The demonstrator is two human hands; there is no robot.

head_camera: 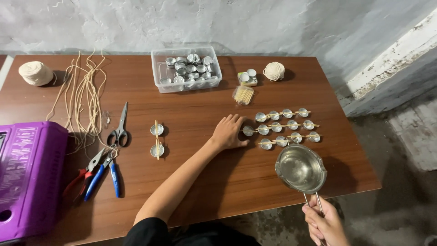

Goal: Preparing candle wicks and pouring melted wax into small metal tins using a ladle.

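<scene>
- The small metal pot (301, 169) hangs over the near right edge of the brown wooden table (200, 177), its open mouth showing a shiny inside; its thin wire handle runs down toward the camera
- The right hand (324, 224) is clenched around the end of that handle, off the table's front edge
- Just beyond the pot lie rows of small round metal cups (283, 126), each with a wooden stick laid across its top; the nearest row is just beside the pot's far rim
- The left hand (229, 132) lies flat and released on the table, palm down, fingertips at the left end of those rows, next to the leftmost cup
- Further left, two more cups with sticks (157, 140) sit well apart from the group
- At the back stand a clear plastic tub (186, 68) full of empty metal cups, a bundle of sticks (243, 94), and a ball of pale string (274, 71)
- On the left side lie scissors (119, 127), red and blue pliers (98, 173), loose lengths of cord (84, 98), another string ball (35, 73) and a purple plastic case (28, 177)
</scene>
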